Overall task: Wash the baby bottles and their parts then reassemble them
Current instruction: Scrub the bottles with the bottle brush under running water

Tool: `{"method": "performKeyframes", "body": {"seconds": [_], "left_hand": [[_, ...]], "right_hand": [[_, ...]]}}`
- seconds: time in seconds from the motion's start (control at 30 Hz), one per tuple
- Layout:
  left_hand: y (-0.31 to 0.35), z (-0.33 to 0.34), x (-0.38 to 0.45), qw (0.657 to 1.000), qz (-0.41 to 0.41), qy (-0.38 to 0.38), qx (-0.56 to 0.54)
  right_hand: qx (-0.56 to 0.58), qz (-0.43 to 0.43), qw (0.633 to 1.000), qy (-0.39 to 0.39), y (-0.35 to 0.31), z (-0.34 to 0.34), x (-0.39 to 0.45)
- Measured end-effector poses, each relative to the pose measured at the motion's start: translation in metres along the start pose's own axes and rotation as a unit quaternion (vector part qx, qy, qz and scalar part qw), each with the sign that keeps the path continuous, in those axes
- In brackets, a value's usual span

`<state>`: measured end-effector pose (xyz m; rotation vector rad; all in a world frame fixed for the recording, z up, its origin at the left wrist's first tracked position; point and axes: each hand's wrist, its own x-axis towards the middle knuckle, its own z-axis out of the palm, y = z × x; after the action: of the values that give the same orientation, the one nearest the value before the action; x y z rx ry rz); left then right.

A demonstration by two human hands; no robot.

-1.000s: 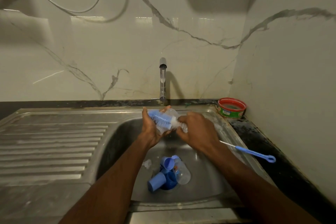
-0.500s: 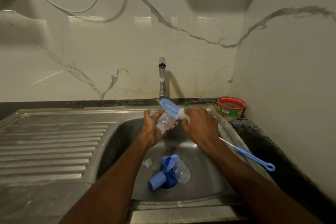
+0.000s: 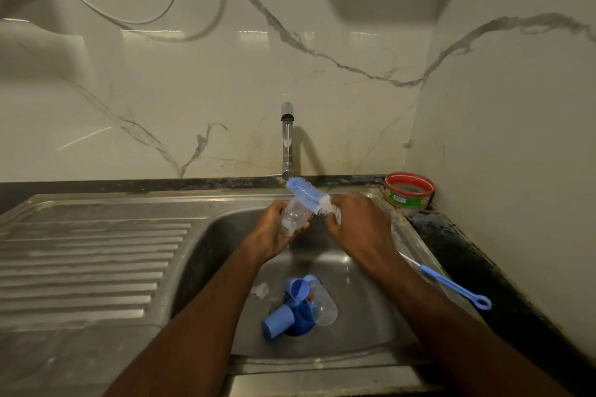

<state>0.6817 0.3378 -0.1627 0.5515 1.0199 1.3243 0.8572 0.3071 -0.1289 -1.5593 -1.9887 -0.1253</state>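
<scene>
My left hand (image 3: 274, 235) grips a clear baby bottle (image 3: 293, 216) over the sink basin, its mouth tilted up to the right. My right hand (image 3: 358, 226) holds the blue-and-white bottle brush (image 3: 308, 195) by its handle; the bristle head lies outside the bottle, above its mouth, pointing up-left toward the tap (image 3: 287, 142). On the basin floor around the drain lie a second clear bottle (image 3: 324, 306), two blue caps (image 3: 277, 321) (image 3: 298, 288), a dark blue ring (image 3: 303, 319) and a clear teat (image 3: 261, 290).
A thin blue nipple brush (image 3: 451, 287) lies on the sink's right rim (image 3: 416, 235). A red-rimmed green tub (image 3: 409, 190) stands in the back right corner. The ribbed steel draining board (image 3: 90, 255) stretches to the left. Marble walls close the back and right.
The brush head was inside the bottle a second ago; it has been drawn out and now sits above the bottle mouth. The bottle tipped lower in my left hand.
</scene>
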Motion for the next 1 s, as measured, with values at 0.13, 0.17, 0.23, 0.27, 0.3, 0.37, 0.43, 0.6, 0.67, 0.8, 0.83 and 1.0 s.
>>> {"method": "performKeyframes", "body": {"seconds": [0.13,0.17,0.23,0.27,0.3,0.37,0.43,0.6,0.67,0.8,0.83,1.0], "left_hand": [[-0.002,0.000,0.000,0.998,0.023,-0.032,-0.046],[-0.001,-0.002,0.000,0.997,0.029,-0.038,-0.054],[0.003,-0.003,-0.001,0.996,0.026,-0.046,-0.071],[0.004,-0.003,-0.002,0.996,0.026,-0.048,-0.078],[0.005,-0.003,-0.003,0.995,0.027,-0.047,-0.085],[0.005,-0.002,-0.003,0.995,0.034,-0.033,-0.090],[0.002,-0.004,0.001,0.994,0.027,-0.023,-0.104],[-0.001,-0.011,0.000,0.995,-0.006,0.010,-0.097],[0.001,-0.009,0.000,0.997,-0.008,0.006,-0.083],[0.003,-0.007,0.005,0.999,0.012,0.031,-0.022],[0.004,-0.006,0.005,0.999,0.013,0.034,-0.020],[0.002,-0.006,0.007,0.999,0.020,0.038,-0.021]], "right_hand": [[-0.001,-0.052,0.998,-0.024,-0.007,0.004,-0.008],[-0.003,-0.054,0.998,-0.017,-0.009,0.004,-0.007],[-0.005,-0.043,0.999,0.003,-0.010,0.001,-0.003],[-0.008,-0.039,0.999,0.010,-0.010,0.000,-0.002],[-0.012,-0.034,0.999,0.014,-0.010,-0.002,-0.001],[-0.014,-0.025,0.999,0.019,-0.009,-0.003,-0.003],[-0.011,-0.030,0.999,0.018,-0.011,0.000,-0.007],[0.028,-0.097,0.993,-0.054,-0.014,0.011,-0.011],[0.008,-0.054,0.998,-0.039,-0.009,0.009,-0.003],[0.006,-0.010,1.000,-0.008,0.006,0.005,0.005],[0.015,-0.028,0.999,-0.023,0.005,0.005,0.002],[0.011,-0.078,0.995,-0.062,-0.005,0.014,-0.003]]}}
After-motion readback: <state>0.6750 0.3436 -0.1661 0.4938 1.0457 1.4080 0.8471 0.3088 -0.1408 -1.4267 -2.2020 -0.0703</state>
